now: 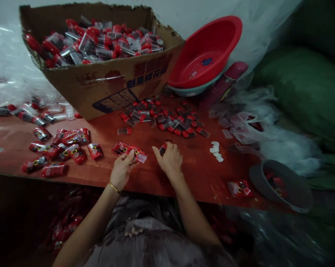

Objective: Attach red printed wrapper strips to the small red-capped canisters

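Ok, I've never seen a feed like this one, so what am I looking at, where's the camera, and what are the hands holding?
This is a single picture from a camera worn on a person's head, looking forward and down at their own two bare hands; there is no machine.

The left hand, with a bangle at the wrist, pinches a red packet. The right hand is closed around a small red-capped tube.

They work over a reddish table. On it lie a pile of finished red packets at the left, loose tubes in the middle, and some small white pieces. Behind stands a cardboard box full of tubes, with a red basin beside it and a grey bowl at the right edge.
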The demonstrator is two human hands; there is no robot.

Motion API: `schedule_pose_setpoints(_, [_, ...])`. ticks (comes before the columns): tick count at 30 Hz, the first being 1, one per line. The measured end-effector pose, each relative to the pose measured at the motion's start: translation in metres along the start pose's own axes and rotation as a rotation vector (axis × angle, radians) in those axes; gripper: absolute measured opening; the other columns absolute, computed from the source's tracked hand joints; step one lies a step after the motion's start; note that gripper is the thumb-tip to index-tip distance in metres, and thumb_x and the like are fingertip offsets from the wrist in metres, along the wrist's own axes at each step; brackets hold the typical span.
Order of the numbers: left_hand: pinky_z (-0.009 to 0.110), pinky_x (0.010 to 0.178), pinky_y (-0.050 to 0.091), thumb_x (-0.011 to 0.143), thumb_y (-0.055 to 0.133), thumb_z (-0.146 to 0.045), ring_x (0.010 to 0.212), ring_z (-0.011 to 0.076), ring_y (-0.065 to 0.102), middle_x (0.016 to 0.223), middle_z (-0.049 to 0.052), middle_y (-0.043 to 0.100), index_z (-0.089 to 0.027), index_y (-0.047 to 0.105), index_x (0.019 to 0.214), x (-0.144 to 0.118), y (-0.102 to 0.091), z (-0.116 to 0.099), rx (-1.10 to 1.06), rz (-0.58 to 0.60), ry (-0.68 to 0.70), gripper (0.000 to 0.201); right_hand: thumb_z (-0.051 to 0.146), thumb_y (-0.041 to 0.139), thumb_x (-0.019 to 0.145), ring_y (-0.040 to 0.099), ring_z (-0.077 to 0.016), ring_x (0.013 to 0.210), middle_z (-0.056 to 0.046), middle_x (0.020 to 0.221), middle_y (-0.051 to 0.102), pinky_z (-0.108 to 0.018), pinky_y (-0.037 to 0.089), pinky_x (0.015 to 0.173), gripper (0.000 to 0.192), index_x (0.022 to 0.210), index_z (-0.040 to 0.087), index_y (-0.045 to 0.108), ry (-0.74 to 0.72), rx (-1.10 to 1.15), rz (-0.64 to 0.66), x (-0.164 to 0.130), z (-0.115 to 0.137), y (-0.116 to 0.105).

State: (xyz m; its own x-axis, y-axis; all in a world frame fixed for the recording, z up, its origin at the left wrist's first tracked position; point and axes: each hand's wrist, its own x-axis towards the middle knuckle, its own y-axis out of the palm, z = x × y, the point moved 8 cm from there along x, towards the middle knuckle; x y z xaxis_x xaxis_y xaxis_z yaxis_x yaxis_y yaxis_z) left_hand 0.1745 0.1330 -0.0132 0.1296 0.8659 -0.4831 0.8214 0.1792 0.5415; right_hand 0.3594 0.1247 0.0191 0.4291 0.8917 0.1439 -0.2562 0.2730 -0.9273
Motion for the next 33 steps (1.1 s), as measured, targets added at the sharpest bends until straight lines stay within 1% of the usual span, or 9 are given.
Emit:
schedule_pose_setpoints(3, [0.023, 0.06, 0.05, 0.045, 0.085, -0.038, 0.055, 0.0094, 0.06, 0.062, -0.002, 0.065, -0.014, 0.06, 0.067, -0.002, 0.004, 0.004, -0.025, 0.05, -0.057, 0.041, 0.057, 0.052, 0.078, 0.056, -0.0325, 0.094, -0.019, 0.102, 0.057, -0.039, 0.042, 0.073, 0.062, 0.117, 0.009, 0.05, 0.048, -0.189, 0.069, 0.001, -0.013, 0.006])
schedule_pose_setpoints(7, [0.023, 0.059, 0.05, 0.043, 0.085, -0.038, 0.056, 0.0096, 0.06, 0.062, -0.002, 0.065, -0.015, 0.06, 0.068, -0.006, 0.003, 0.007, -0.027, 0.057, -0.077, 0.043, 0.037, 0.051, 0.083, 0.056, -0.0302, 0.095, -0.02, 0.108, 0.058, -0.037, 0.043, 0.073, 0.053, 0.127, 0.007, 0.044, -0.032, -0.247, 0.127, -0.011, -0.013, 0.014])
schedule_pose_setpoints(10, [0.023, 0.06, 0.049, 0.043, 0.085, -0.038, 0.056, 0.0097, 0.06, 0.063, -0.002, 0.065, -0.014, 0.06, 0.067, -0.006, -0.003, 0.005, -0.006, 0.016, -0.05, 0.043, 0.036, 0.051, 0.083, 0.053, -0.0308, 0.098, -0.019, 0.118, 0.056, -0.037, 0.044, 0.073, 0.054, 0.13, 0.009, 0.043, -0.125, -0.255, 0.112, -0.017, -0.011, 0.015])
schedule_pose_setpoints(13, [0.025, 0.063, 0.049, 0.044, 0.085, -0.038, 0.058, 0.0104, 0.061, 0.065, -0.001, 0.066, -0.014, 0.06, 0.067, -0.007, -0.009, 0.003, 0.003, -0.019, -0.02, 0.042, 0.027, 0.049, 0.082, 0.054, -0.029, 0.097, -0.018, 0.113, 0.06, -0.037, 0.044, 0.077, 0.046, 0.124, 0.009, 0.049, -0.164, -0.186, 0.066, -0.017, -0.018, 0.014])
schedule_pose_setpoints(16, [0.025, 0.062, 0.048, 0.041, 0.085, -0.037, 0.056, 0.0102, 0.06, 0.063, -0.001, 0.066, -0.013, 0.06, 0.066, -0.008, -0.012, 0.001, 0.005, -0.041, 0.002, 0.042, 0.021, 0.047, 0.079, 0.059, -0.0261, 0.091, -0.015, 0.099, 0.066, -0.038, 0.046, 0.08, 0.04, 0.117, 0.01, 0.055, -0.138, 0.066, 0.028, -0.015, -0.031, 0.014])
schedule_pose_setpoints(19, [0.023, 0.061, 0.048, 0.042, 0.085, -0.036, 0.055, 0.0089, 0.058, 0.063, -0.001, 0.065, -0.013, 0.062, 0.066, -0.01, -0.012, 0.0, 0.011, -0.042, 0.029, 0.041, 0.028, 0.049, 0.078, 0.063, -0.021, 0.079, -0.01, 0.094, 0.067, -0.035, 0.05, 0.073, 0.034, 0.108, 0.016, 0.057, -0.051, 0.533, 0.054, -0.02, -0.042, 0.017])
schedule_pose_setpoints(22, [0.023, 0.061, 0.048, 0.044, 0.085, -0.036, 0.057, 0.0087, 0.059, 0.065, -0.001, 0.066, -0.012, 0.065, 0.069, -0.01, -0.01, 0.0, 0.011, -0.033, 0.034, 0.04, 0.037, 0.053, 0.078, 0.06, -0.0133, 0.057, -0.004, 0.086, 0.067, -0.029, 0.052, 0.055, 0.028, 0.1, 0.02, 0.055, 0.08, 1.073, 0.247, -0.034, -0.039, 0.027])
schedule_pose_setpoints(25, [0.023, 0.061, 0.049, 0.043, 0.085, -0.036, 0.058, 0.0093, 0.06, 0.067, 0.0, 0.067, -0.013, 0.065, 0.071, -0.009, -0.009, 0.001, 0.018, -0.034, 0.026, 0.041, 0.039, 0.056, 0.077, 0.059, -0.011, 0.05, -0.001, 0.084, 0.067, -0.026, 0.052, 0.044, 0.025, 0.094, 0.022, 0.051, 0.202, 1.467, 0.454, -0.051, -0.024, 0.032])
schedule_pose_setpoints(33, [0.022, 0.058, 0.049, 0.047, 0.083, -0.039, 0.053, 0.0086, 0.058, 0.063, 0.0, 0.065, -0.013, 0.065, 0.071, -0.006, -0.015, 0.006, 0.067, -0.045, 0.002, 0.04, 0.04, 0.053, 0.082, 0.06, -0.011, 0.049, 0.0, 0.08, 0.067, -0.025, 0.054, 0.039, 0.028, 0.104, 0.023, 0.048, 0.18, 1.752, 0.73, -0.069, 0.003, 0.023])
